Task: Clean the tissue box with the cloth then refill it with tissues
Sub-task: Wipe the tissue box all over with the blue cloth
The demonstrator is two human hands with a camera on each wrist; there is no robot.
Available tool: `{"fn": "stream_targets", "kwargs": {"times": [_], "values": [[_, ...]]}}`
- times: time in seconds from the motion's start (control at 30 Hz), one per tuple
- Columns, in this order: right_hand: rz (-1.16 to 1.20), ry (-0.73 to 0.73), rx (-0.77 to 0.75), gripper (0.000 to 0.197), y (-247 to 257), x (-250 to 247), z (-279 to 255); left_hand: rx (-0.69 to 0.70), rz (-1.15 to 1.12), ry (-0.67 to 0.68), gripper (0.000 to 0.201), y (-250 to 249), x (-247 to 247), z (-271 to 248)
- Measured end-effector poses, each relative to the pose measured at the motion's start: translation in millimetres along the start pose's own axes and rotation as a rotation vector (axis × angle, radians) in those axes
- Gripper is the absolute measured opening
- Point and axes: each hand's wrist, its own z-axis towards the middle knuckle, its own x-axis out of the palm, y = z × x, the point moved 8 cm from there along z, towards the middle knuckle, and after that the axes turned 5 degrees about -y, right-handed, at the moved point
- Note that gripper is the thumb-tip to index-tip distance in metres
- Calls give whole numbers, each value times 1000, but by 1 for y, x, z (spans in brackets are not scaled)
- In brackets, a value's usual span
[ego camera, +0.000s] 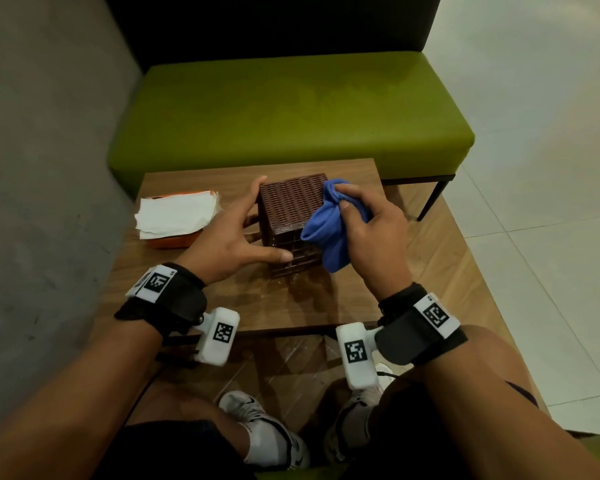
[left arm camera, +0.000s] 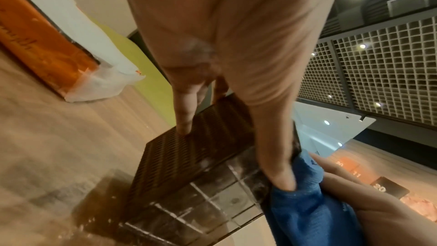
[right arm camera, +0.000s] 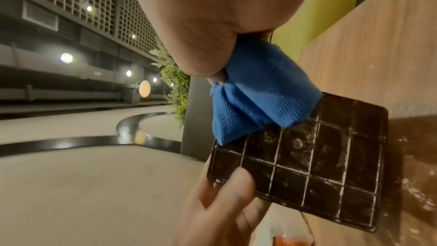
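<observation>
A dark brown woven tissue box (ego camera: 290, 206) (left arm camera: 189, 158) (right arm camera: 331, 175) lies on its side on the wooden table (ego camera: 312, 299). Its gridded base, streaked with white dust, faces me. My left hand (ego camera: 229, 237) grips the box, thumb on the near gridded face and fingers on the left side. My right hand (ego camera: 371, 230) holds a bunched blue cloth (ego camera: 326, 226) (left arm camera: 307, 203) (right arm camera: 255, 93) against the box's right upper corner. A stack of white tissues (ego camera: 174, 213) lies on an orange pack (ego camera: 174, 241) (left arm camera: 40, 44) at the table's left.
A green padded bench (ego camera: 291, 112) stands just behind the table, with a grey wall (ego camera: 42, 168) to the left and tiled floor (ego camera: 534, 168) to the right. White dust specks lie on the table in front of the box. My knees and shoes are under the table's near edge.
</observation>
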Motion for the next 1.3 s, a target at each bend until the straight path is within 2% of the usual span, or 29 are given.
{"fn": "stream_targets", "kwargs": {"times": [0.13, 0.27, 0.33, 0.43, 0.5, 0.57, 0.6, 0.7, 0.77, 0.83, 0.93, 1.0, 1.13, 1.23, 1.3], "values": [[-136, 17, -170, 23, 15, 12, -13, -1, 36, -55, 104, -5, 4, 4], [-140, 48, -277, 24, 26, 22, -21, -4, 114, -73, 102, 1, -5, 11], [-49, 49, -215, 24, 14, 22, -20, -9, 74, -85, 103, 4, -10, 10], [65, 54, 0, 29, -28, 19, -18, -23, -91, -134, 102, 9, -17, 1], [35, 32, 142, 30, -53, 9, -13, -28, -214, -160, 98, 15, -22, -5], [-47, 2, 169, 29, -51, 0, -11, -37, -280, -175, 94, 19, -22, -8], [-86, -8, 103, 28, -36, -1, -12, -39, -285, -174, 93, 20, -20, -8], [-102, 28, -236, 28, 34, 18, -25, -41, -273, -146, 94, 20, -6, -6], [-82, 35, -357, 29, 59, 22, -30, -27, -283, -168, 95, 18, -5, -7], [-95, 16, -353, 29, 48, 11, -22, -24, -352, -213, 90, 15, -11, -8], [-155, -70, -200, 29, 3, -15, -6, -49, -478, -263, 89, 14, -21, -10], [-170, -135, -135, 28, -6, -24, -4, -71, -504, -253, 88, 12, -19, -9], [-238, -221, -288, 26, 36, -14, -20, -90, -489, -249, 85, 7, -7, -7], [-295, -107, -450, 38, 56, 4, -37, -104, -504, -277, 79, 4, -5, -6], [-285, -86, -459, 41, 43, -4, -34, -130, -546, -281, 76, 9, -8, -8]]}}
